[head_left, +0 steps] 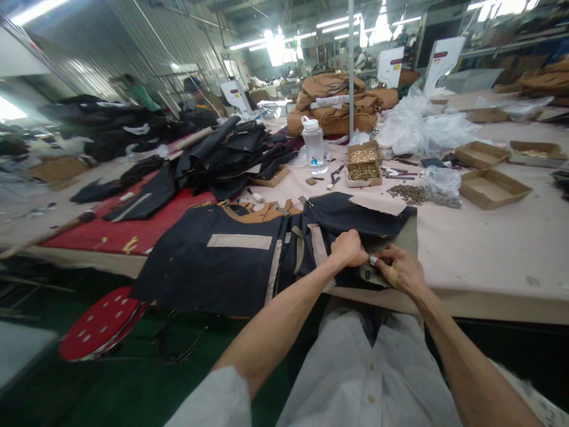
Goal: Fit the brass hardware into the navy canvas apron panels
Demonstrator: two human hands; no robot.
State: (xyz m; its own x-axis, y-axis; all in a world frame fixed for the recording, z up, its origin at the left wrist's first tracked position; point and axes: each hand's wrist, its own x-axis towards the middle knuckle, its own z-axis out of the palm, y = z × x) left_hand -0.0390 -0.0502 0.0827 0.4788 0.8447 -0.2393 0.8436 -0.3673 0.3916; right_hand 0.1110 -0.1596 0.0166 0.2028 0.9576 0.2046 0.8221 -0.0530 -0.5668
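Observation:
A dark garment piece (231, 261) with a beige strip and a tan-edged top lies spread along the table's front edge. Its right part (333, 213) is folded, showing an olive-grey inner side. My left hand (349, 249) is closed on the dark cloth near that fold. Close beside it, my right hand (400, 267) is closed too, pinching the garment's olive-grey edge. A small whitish bit shows at the right fingertips; I cannot make out what it is. A tan patch, perhaps a bandage, is on one right finger.
Behind the garment stand a water bottle (315, 145) and small boxes of brass-coloured hardware (364, 172). Loose metal pieces (406, 194) lie beside a plastic bag (442, 185) and an open cardboard box (495, 188). Dark cloth pieces (235, 151) are heaped left. A red stool (102, 325) stands below.

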